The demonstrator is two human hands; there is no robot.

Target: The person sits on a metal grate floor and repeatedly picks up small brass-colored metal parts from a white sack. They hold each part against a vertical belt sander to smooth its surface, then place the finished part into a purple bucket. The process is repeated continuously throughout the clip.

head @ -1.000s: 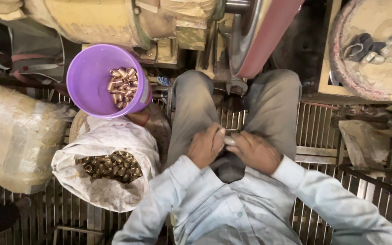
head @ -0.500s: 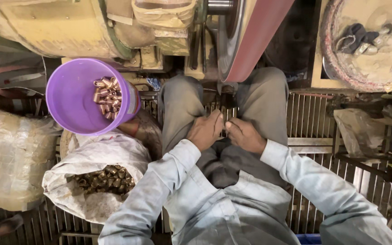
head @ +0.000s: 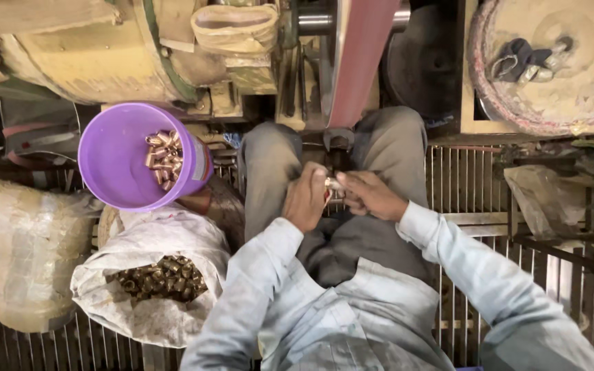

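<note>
My left hand and my right hand meet over my lap, both closed around a small shiny metal part held between them. The part sits just below the lower end of a reddish sanding belt that runs up and away from me. To my left stands a purple bucket with several bright brass pieces in it. Below the bucket lies an open white sack holding several dull brass pieces.
A big yellowed machine housing fills the top left. A round dusty wheel with dark cloth on it sits top right. A wrapped bundle lies at far left. Metal grating forms the floor around my legs.
Both hands have risen from my lap toward the belt's lower end, still together on the small part. The view has shifted, so bucket and sack sit further right.
</note>
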